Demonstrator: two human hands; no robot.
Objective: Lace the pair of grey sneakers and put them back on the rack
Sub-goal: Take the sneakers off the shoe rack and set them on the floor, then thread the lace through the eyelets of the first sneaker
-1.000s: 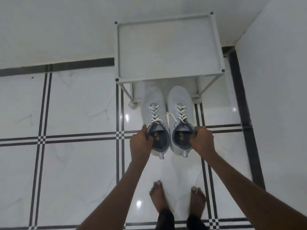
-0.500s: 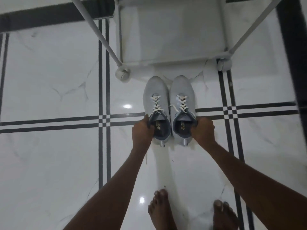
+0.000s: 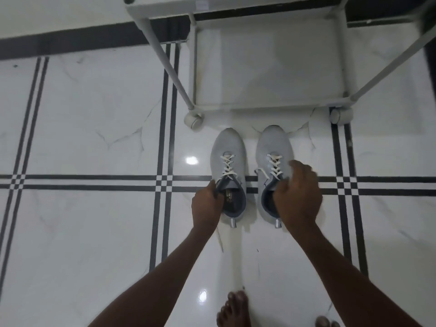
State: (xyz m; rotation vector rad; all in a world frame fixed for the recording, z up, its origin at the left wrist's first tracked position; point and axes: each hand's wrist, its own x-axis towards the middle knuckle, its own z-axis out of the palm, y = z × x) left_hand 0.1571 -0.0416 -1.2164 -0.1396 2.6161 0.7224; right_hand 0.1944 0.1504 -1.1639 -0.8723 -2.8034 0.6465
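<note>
Two grey sneakers with white laces stand side by side on the tiled floor, toes toward the white rack point(image 3: 271, 106). My left hand point(image 3: 206, 206) grips the collar of the left sneaker point(image 3: 227, 147) at its left side. The right sneaker point(image 3: 272, 142) stands a small gap away, and my right hand point(image 3: 298, 197) covers its right side and opening. That hand's fingers curl over the collar and one finger reaches up beside the laces. A loose lace end trails off the right sneaker's left side. The rack's bottom shelf is bare.
The rack stands on castors point(image 3: 193, 120) point(image 3: 341, 115), with slanted legs point(image 3: 169, 62) rising toward me. A dark skirting band runs along the wall behind. My bare feet point(image 3: 233, 310) stand on the glossy white floor below the sneakers.
The sneakers now stand apart instead of touching. My right hand has slid forward along the right sneaker. The view has dropped lower and closer to the rack's bottom shelf.
</note>
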